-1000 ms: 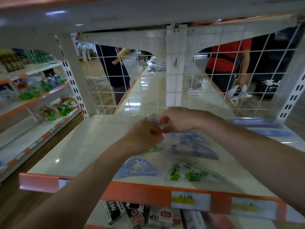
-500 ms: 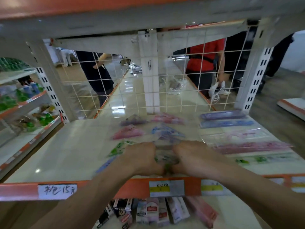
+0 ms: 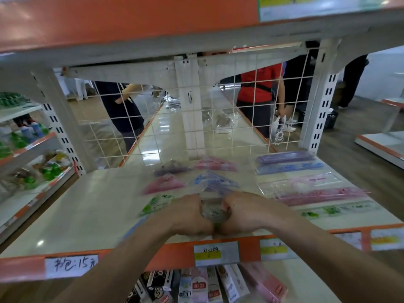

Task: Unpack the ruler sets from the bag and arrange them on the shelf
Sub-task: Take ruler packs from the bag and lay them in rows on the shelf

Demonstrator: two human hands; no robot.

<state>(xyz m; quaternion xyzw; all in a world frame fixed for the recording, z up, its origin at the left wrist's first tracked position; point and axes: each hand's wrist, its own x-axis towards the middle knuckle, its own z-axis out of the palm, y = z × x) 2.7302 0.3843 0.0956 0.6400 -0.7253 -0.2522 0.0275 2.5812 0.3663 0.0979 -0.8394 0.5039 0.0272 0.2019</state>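
Several ruler sets (image 3: 310, 194) lay on the shelf (image 3: 76, 215) while our curled left hand (image 3: 190, 215) and right hand (image 3: 244, 213) gripped one packet (image 3: 213, 212).

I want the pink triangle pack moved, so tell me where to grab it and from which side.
Pinch the pink triangle pack at its left edge, coming in from the left. It lies flat on the shelf, so lifting an edge probably works best. The shelf is bare on that side, while the blue pack lies close on its right.

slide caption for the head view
At a shelf holding ruler sets, left hand and right hand grip a clear packet.
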